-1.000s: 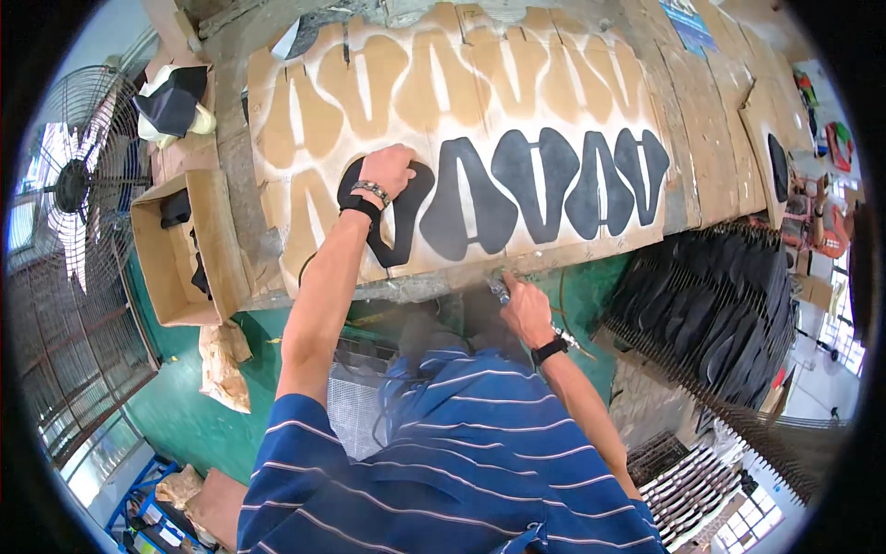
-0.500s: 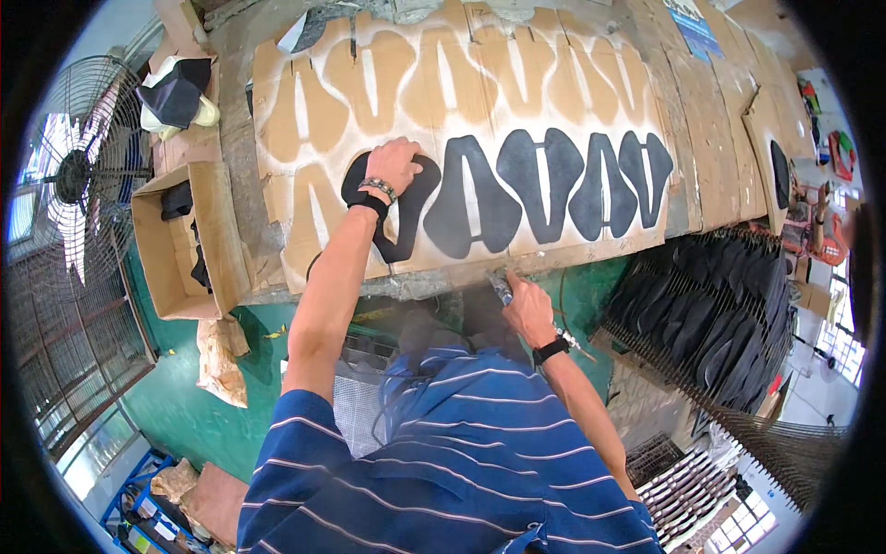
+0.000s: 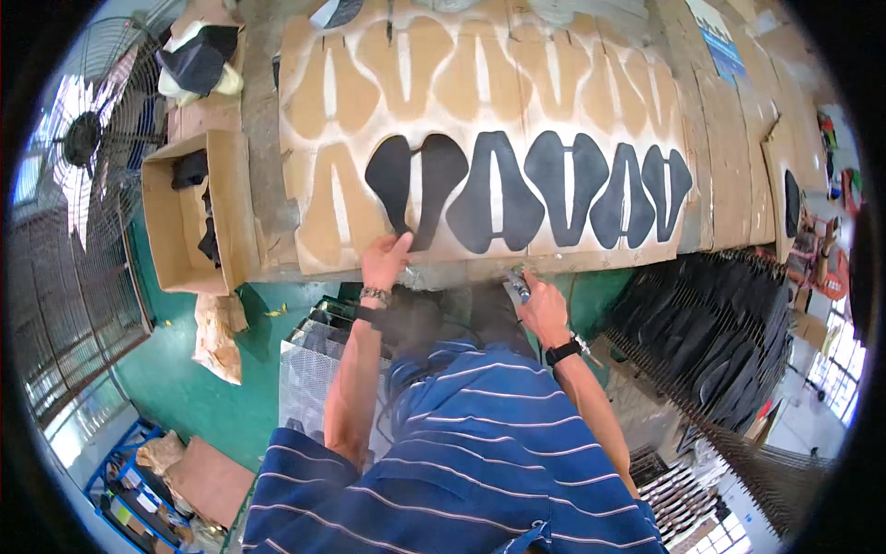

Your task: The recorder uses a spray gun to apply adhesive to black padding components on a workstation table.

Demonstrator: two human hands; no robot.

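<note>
Several black, split U-shaped pieces, like flat shoe uppers [image 3: 498,203], lie in a row along the near half of a cardboard sheet [image 3: 415,263]. At the row's left end, the last black upper piece [image 3: 392,175] has its narrow left tip pinched by my left hand [image 3: 383,261]. That hand is closed at the sheet's near edge. My right hand [image 3: 544,312] is wrapped round a metallic spray gun [image 3: 520,284], held just off the table edge; part of it is hidden by the fingers.
An open cardboard box [image 3: 161,217] with black scraps stands at left, near a large fan [image 3: 83,138]. At right is a spiked rack [image 3: 692,323] full of black pieces. Whitish overspray outlines bare tan shapes on the sheet. A mesh-sided crate [image 3: 309,383] sits below the table.
My left hand has drawn back from the top of the leftmost black piece to its near tip and now pinches it. My right hand stays by the table edge. The view has shifted slightly.
</note>
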